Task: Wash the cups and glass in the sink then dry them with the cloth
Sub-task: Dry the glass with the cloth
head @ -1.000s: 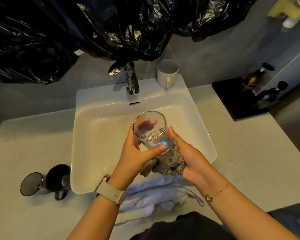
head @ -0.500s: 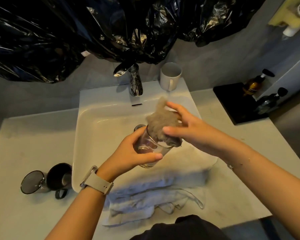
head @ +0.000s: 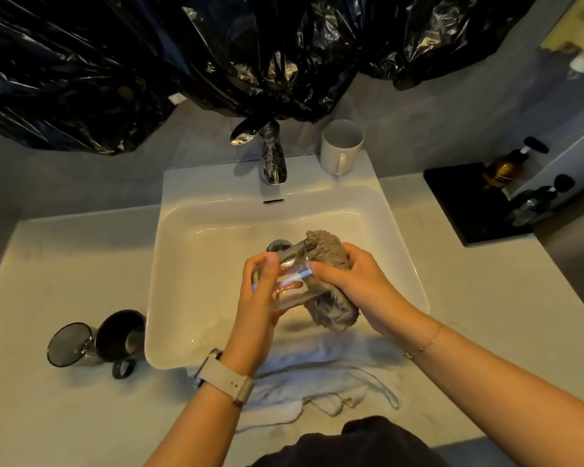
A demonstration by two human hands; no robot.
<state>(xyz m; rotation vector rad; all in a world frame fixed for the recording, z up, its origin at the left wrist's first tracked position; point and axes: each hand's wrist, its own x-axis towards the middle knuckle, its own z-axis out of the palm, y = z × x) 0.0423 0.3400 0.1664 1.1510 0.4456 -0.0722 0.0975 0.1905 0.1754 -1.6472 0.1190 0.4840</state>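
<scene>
A: Start nearest you; the white towel (head: 317, 382) is bunched on the counter's (head: 486, 332) front edge, just against the sink's (head: 182, 264) front rim; it could slide off toward you if a forearm drags it.

B: And above it?

A: Your left hand (head: 260, 298) has its fingers curled round the glass (head: 292, 281), which is tilted over the basin near the drain; your right hand (head: 361, 284) is closed on the grey cloth (head: 331, 294), pressing it against the glass's side; glass that may be wet, held only by fingertips, could slip and crack on the porcelain if you push the cloth too hard.

B: The cups?

A: The black cup (head: 122, 335) stands on the counter just beside the sink's front-left corner, with a dark round piece (head: 70, 343) touching it that I cannot identify; a careless left elbow could knock them; the white cup (head: 341, 146) stands on the sink's back ledge right of the tap (head: 270, 153), near enough the basin to tip in.

B: Any writing?

A: None readable; the two pump bottles (head: 506, 166) by the black tray (head: 466, 203) at the counter's back-right corner have labels too small to make out.
</scene>
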